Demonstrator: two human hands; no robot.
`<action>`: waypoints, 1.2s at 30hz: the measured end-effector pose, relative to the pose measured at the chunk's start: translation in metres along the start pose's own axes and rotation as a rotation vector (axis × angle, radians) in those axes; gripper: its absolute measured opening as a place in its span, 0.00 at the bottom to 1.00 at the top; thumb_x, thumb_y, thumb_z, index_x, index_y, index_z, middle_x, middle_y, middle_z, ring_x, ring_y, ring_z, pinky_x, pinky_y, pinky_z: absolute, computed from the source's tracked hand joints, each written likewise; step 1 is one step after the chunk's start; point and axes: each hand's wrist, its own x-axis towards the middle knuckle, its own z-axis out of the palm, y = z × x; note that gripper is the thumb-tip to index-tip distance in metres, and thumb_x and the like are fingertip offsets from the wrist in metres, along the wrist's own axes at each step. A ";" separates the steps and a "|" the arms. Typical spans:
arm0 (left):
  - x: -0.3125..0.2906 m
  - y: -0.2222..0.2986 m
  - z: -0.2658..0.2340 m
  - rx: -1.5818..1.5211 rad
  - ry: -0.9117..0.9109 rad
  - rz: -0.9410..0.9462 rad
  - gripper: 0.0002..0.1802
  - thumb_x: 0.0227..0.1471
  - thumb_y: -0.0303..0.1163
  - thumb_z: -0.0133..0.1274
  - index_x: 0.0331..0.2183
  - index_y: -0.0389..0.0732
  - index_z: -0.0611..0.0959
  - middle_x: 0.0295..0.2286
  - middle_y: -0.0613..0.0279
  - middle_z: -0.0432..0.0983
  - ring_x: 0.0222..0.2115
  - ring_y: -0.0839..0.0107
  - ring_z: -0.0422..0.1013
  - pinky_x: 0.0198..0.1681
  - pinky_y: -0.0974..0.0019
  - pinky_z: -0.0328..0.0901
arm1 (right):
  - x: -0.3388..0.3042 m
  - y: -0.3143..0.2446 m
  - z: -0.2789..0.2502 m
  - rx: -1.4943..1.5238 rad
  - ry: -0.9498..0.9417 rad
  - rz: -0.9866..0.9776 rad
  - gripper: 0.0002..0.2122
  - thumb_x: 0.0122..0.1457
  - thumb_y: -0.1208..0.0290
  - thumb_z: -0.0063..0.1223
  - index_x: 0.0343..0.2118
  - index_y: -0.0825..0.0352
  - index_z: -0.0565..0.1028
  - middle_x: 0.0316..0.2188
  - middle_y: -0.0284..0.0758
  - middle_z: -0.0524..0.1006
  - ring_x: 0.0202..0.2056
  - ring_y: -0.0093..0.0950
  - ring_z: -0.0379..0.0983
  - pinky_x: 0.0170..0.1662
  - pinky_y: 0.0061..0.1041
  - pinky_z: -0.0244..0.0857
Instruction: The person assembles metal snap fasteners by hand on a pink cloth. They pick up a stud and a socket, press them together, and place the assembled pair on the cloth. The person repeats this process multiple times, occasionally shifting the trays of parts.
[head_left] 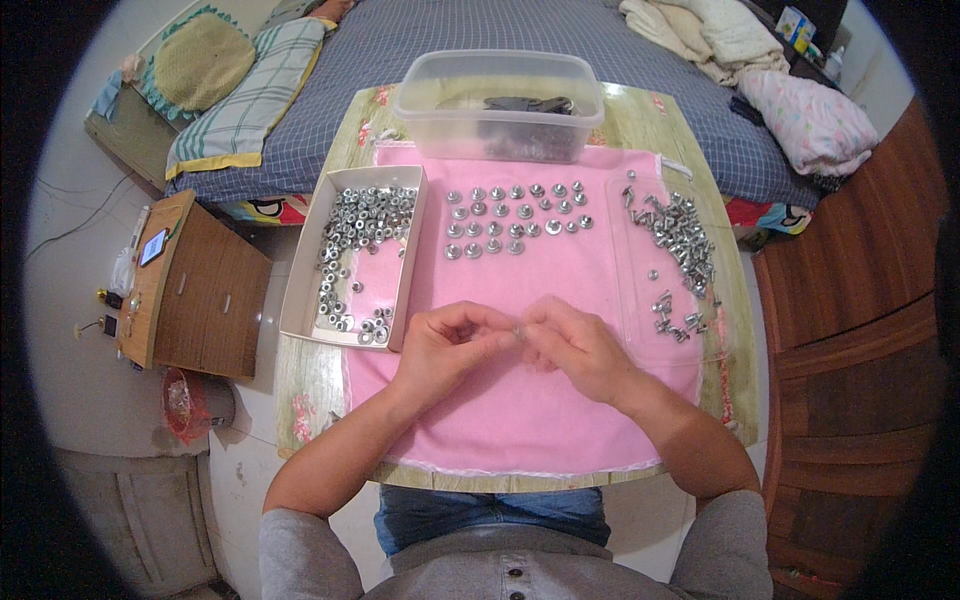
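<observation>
Over the pink cloth, my left hand pinches a small silver metal fastener between thumb and forefinger. My right hand meets it there, its curled fingers closed at the same piece and slightly blurred. Most of the fastener is hidden by the fingertips. To the left, a white cardboard box holds many silver nuts. Short silver screws lie heaped in a shallow clear plastic lid at the right. Beyond my hands, silver fasteners stand in several rows on the cloth.
A clear plastic tub with dark contents stands at the table's far side. The pink cloth covers much of the table. Past it is a bed; a wooden cabinet and a bin stand left.
</observation>
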 end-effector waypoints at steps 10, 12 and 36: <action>0.000 0.000 0.001 -0.005 -0.015 0.018 0.07 0.42 0.22 0.53 0.29 0.33 0.77 0.27 0.64 0.74 0.27 0.82 0.68 0.30 0.80 0.63 | -0.001 -0.002 0.000 -0.010 0.042 -0.037 0.09 0.57 0.68 0.38 0.27 0.68 0.65 0.16 0.33 0.69 0.20 0.21 0.68 0.24 0.20 0.62; 0.000 0.001 0.001 0.009 -0.017 0.008 0.07 0.42 0.22 0.53 0.29 0.33 0.77 0.27 0.64 0.74 0.28 0.81 0.68 0.31 0.80 0.63 | 0.000 -0.001 0.000 -0.031 0.007 -0.013 0.09 0.56 0.68 0.39 0.27 0.68 0.65 0.16 0.33 0.69 0.20 0.21 0.68 0.24 0.20 0.62; 0.001 -0.002 0.000 -0.016 0.000 -0.003 0.07 0.42 0.22 0.54 0.29 0.34 0.77 0.26 0.66 0.73 0.27 0.84 0.67 0.30 0.82 0.62 | 0.000 -0.001 0.000 -0.220 0.050 -0.103 0.09 0.55 0.66 0.41 0.28 0.67 0.64 0.16 0.38 0.69 0.19 0.31 0.69 0.22 0.27 0.59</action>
